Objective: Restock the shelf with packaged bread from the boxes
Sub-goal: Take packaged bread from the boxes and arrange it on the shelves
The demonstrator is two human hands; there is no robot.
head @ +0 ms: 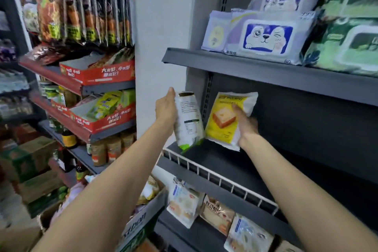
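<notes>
Bread packs (pixel 229 118) upright, tilted, both hands

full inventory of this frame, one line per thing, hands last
white bread pack with green corner: 1, left end of middle shelf, in left hand
yellow bread pack with toast picture: 1, beside it, in right hand
dark grey metal shelf with white wire rail: 1, middle tier
wet-wipe packs: several, lilac and green, top shelf
pale bread packs: several, shelf below
red display boxes: 2, left rack
cardboard box: 1, low centre
left hand: grips white pack
right hand: grips yellow pack
</notes>
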